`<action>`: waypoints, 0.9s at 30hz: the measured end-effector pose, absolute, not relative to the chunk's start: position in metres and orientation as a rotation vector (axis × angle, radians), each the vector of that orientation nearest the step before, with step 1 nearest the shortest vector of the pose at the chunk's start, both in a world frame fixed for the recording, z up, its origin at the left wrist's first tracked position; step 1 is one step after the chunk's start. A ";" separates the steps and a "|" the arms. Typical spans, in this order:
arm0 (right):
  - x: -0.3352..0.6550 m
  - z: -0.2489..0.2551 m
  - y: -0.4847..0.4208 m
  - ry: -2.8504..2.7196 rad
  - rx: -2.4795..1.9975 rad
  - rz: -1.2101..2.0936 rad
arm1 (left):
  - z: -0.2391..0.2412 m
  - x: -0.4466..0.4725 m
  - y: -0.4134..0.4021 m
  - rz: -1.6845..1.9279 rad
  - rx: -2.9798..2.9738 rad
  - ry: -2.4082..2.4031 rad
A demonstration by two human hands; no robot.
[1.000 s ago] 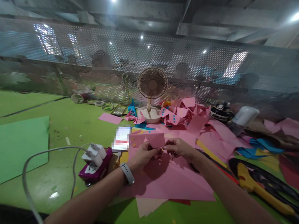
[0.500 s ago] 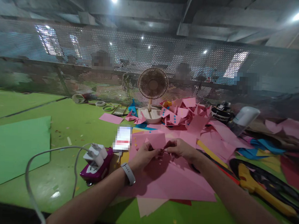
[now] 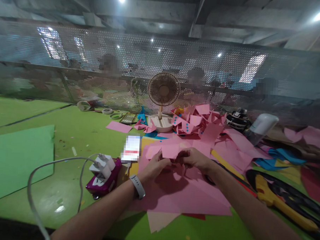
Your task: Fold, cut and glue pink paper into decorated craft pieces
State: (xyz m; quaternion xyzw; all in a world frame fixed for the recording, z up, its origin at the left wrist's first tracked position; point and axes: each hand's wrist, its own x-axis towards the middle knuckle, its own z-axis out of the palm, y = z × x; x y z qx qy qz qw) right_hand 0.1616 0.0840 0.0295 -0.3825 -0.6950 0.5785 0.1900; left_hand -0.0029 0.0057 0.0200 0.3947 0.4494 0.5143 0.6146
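Note:
Between my two hands is a piece of pink paper (image 3: 169, 151), folded and held just above the table. My left hand (image 3: 158, 166) pinches its left lower side and wears a pale band at the wrist. The fingers of my right hand (image 3: 190, 159) are curled and close on its right lower edge. Beneath both hands lies a large pink sheet (image 3: 177, 200), shaded by them. Small pink bits near the fingertips are too blurred to make out.
A phone (image 3: 131, 149) and a purple power strip with white plugs (image 3: 103, 176) lie left. A pile of folded pink paper (image 3: 199, 120) and a fan (image 3: 163, 93) stand behind. Yellow-handled scissors (image 3: 283, 205) and a clear bottle (image 3: 263, 128) are right. A green sheet (image 3: 23, 156) lies far left.
The pink paper in my hands has turned a little and shows a flatter face. My right fingers have curled in slightly; the surroundings stay as they were.

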 end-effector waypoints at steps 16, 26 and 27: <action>0.170 0.033 0.091 -2.047 -1.040 1.647 | 0.009 -0.006 0.020 1.231 0.805 0.988; 0.172 0.058 0.087 -1.832 -0.953 1.490 | 0.007 -0.001 0.009 1.367 0.850 0.891; 0.168 0.056 0.085 -1.841 -0.930 1.466 | 0.007 0.000 0.008 1.368 0.842 0.889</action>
